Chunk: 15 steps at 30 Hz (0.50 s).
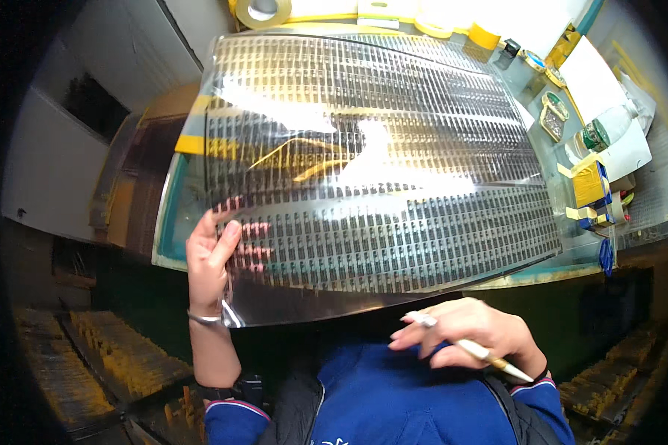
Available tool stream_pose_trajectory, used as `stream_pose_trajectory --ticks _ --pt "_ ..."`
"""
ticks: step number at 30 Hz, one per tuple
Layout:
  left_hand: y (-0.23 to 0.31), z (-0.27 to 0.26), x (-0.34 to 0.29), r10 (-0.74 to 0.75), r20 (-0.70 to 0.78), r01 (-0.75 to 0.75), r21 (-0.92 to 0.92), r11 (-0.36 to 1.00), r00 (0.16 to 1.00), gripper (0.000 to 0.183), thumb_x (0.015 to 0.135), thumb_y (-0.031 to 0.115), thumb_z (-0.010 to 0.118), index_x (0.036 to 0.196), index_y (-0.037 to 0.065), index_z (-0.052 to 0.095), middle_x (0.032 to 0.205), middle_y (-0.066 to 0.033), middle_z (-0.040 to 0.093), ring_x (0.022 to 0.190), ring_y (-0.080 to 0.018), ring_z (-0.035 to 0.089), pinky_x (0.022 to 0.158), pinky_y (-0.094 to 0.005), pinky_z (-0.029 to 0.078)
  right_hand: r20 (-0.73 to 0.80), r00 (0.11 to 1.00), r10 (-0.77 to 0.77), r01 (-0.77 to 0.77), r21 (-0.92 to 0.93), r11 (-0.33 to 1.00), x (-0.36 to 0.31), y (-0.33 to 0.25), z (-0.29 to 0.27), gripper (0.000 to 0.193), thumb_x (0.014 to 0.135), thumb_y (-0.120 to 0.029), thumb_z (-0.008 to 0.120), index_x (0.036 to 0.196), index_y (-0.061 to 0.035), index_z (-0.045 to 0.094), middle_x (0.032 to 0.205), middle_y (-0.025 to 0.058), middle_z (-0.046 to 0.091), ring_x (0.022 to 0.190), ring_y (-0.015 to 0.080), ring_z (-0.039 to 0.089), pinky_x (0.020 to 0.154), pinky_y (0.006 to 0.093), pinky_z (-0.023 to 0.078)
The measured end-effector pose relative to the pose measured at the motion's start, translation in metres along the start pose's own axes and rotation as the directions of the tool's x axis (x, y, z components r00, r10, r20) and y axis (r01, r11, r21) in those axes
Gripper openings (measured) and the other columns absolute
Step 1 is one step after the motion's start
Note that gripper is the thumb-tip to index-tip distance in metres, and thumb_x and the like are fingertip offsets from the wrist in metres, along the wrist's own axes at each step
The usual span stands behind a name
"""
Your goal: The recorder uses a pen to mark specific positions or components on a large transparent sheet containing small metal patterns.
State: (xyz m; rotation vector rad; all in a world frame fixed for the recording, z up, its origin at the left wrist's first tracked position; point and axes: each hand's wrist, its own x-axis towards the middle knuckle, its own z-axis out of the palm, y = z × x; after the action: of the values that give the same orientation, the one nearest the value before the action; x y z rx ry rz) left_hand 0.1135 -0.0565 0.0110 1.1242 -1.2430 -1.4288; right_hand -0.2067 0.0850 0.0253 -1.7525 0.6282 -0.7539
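Starting at near left: rows of yellow-brown upright pieces, low down, too dim to identify. Then the teal worktop with a pale edge, flat yellow strip on its left side.

Left hand, metal bangle at the wrist, is gripping the near-left edge of a large clear flexible film sheet covered in rows of small dark marks. Thumb on the near face, fingers behind, visible through the film. Sheet is tilted over the middle of the worktop, near edge up off it and hanging past the worktop's near side. Glare washes out its centre; can't tell if the far edge touches down.

Wide tan tape roll beyond the sheet, far left.

Right hand is clear of the sheet, just off its near edge, fingers curled around a slim white-and-gold pen, tapered end pointing near right.

Yellow tape roll far right. Further right: small clear container with a green rim, yellow-and-blue block, clear plastic bottle with a green label beyond that, blue-handled scissors at the near-right edge.
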Motion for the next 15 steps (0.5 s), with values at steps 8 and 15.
stream_pose_trajectory --ticks 8,15 --pt "-0.006 0.023 -0.043 0.186 -0.229 -0.275 -0.461 0.844 0.955 0.015 0.099 0.007 0.046 0.113 0.002 0.048 0.100 -0.0175 0.068 0.085 -0.0214 0.070 0.067 -0.0356 0.061 -0.579 0.815 -0.034 0.025 -0.024 0.999 -0.043 -0.024 -0.006 0.025 0.090 -0.024 0.063 0.082 -0.0009 0.061 0.095 0.0210 0.071 0.096 0.0323 0.068 0.094 0.0457 0.048" --pt "-0.023 0.053 -0.094 -0.390 0.718 0.510 0.056 0.858 0.577 0.041 0.104 0.018 0.042 0.139 -0.003 0.039 0.118 -0.0218 0.063 0.105 -0.0269 0.065 0.089 -0.0322 0.054 -0.709 0.689 -0.147 -0.104 -0.297 0.949 -0.049 -0.003 -0.011 0.017 0.086 -0.011 0.067 0.099 -0.0034 0.058 0.118 0.0274 0.063 0.126 0.0370 0.050 0.107 0.0487 0.032"
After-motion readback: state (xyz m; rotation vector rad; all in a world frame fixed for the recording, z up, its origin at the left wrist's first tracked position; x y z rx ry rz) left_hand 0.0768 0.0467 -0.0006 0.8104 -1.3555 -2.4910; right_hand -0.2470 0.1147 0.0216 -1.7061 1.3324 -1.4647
